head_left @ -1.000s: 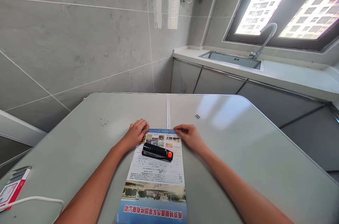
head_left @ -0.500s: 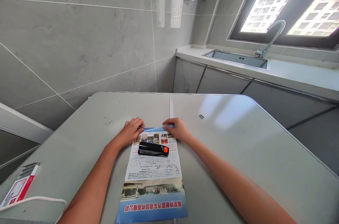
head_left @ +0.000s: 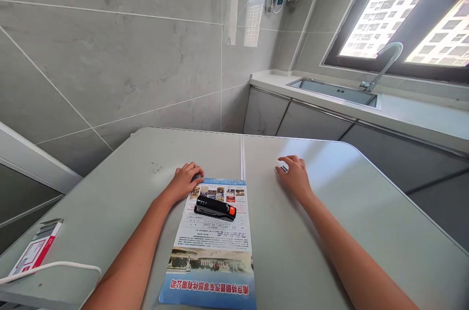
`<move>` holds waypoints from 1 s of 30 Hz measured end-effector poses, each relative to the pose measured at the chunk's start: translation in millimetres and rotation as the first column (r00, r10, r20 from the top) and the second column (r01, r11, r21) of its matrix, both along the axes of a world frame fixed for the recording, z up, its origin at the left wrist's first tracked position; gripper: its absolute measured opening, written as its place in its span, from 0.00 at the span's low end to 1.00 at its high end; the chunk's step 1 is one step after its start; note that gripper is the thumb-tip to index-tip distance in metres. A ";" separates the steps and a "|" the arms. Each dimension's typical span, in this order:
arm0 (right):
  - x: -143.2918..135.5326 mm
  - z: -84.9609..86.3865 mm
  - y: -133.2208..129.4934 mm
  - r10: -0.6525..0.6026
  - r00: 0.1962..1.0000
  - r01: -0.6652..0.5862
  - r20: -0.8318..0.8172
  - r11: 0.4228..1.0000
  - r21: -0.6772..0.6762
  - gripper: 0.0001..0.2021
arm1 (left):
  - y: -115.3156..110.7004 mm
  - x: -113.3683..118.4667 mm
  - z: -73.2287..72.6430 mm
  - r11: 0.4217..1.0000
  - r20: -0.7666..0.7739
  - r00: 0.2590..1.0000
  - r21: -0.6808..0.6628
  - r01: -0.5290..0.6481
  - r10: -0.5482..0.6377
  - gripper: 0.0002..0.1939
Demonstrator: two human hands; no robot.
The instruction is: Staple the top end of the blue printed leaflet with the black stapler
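A printed leaflet (head_left: 212,237) with a blue lower part lies flat on the table, its large red lettering upside down. Across its upper half rests a black stapler (head_left: 215,208) with an orange-red button at its right end. My left hand (head_left: 186,180) is at the leaflet's top left corner, fingers bent; a small dark thing shows partly beneath them, too covered to identify. Off to the right, my right hand (head_left: 294,175) has thumb and forefinger apart around small staple strips (head_left: 284,169) lying on the table.
A red and white box (head_left: 36,247) with grey staple strips lies at the left beside a white cable (head_left: 54,264). Small bits (head_left: 156,168) lie behind my left hand. Beyond the table (head_left: 330,193) are a wall and a sink counter.
My right hand has left the leaflet's top right corner and moved right to the small staple strips, its fingers spreading. My left hand stays at the top left corner. The view has shifted slightly.
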State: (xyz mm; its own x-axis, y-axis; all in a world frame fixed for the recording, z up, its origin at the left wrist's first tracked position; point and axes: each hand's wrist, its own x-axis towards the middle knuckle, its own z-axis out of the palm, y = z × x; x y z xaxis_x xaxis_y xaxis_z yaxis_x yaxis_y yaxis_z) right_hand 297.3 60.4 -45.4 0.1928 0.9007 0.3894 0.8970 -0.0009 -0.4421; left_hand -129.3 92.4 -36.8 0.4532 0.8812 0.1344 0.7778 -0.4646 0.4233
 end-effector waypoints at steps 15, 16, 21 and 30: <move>-54.8 11.8 24.0 0.162 0.971 -0.178 -0.177 0.981 -0.077 0.12 | 7.5 0.7 -8.6 0.995 0.252 0.963 -0.003 -0.103 0.100 0.13; -75.6 13.5 30.5 0.214 0.959 -0.231 -0.186 0.970 -0.072 0.11 | 8.8 0.3 -9.7 0.993 0.290 0.950 -0.006 -0.119 0.115 0.14; -172.5 18.3 66.3 0.397 0.900 -0.414 -0.181 0.908 -0.063 0.10 | 12.7 -1.3 -13.0 0.993 0.337 0.935 -0.004 -0.118 0.112 0.13; -221.5 18.1 81.7 0.538 0.840 -0.542 -0.074 0.836 -0.087 0.13 | 10.2 1.8 -8.9 0.995 0.166 0.981 0.014 -0.100 0.097 0.13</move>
